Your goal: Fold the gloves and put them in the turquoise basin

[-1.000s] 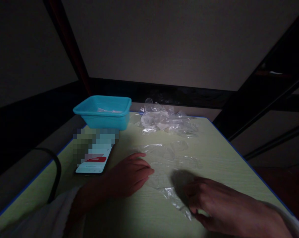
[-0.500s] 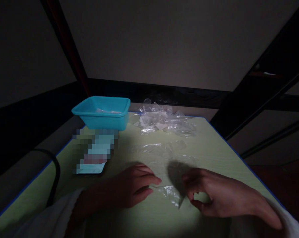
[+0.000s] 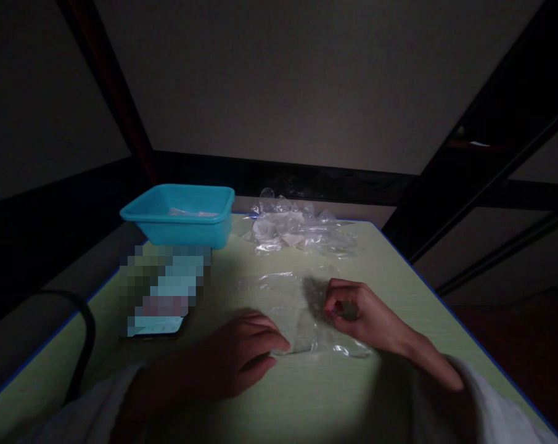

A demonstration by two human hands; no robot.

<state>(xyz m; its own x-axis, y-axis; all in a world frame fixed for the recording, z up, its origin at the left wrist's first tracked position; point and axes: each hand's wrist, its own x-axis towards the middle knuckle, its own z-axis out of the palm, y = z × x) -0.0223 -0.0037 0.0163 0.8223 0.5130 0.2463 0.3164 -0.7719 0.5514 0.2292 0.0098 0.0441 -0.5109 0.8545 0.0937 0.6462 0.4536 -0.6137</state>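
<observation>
Two hands are in view: the left hand [image 3: 242,354] at lower centre and the right hand [image 3: 364,317] just right of centre. One clear plastic sheet [image 3: 292,308] lies flat between them. One heap of crumpled clear plastic [image 3: 297,228] sits at the table's far edge; its pieces cannot be counted. One turquoise plastic basin [image 3: 179,216] stands at upper left. One phone [image 3: 161,296] lies below it. One pale green table [image 3: 399,277].

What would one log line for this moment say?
left hand: pressing clear plastic sheet | right hand: pinching sheet | table: teal tub, phone, plastic pile
</observation>
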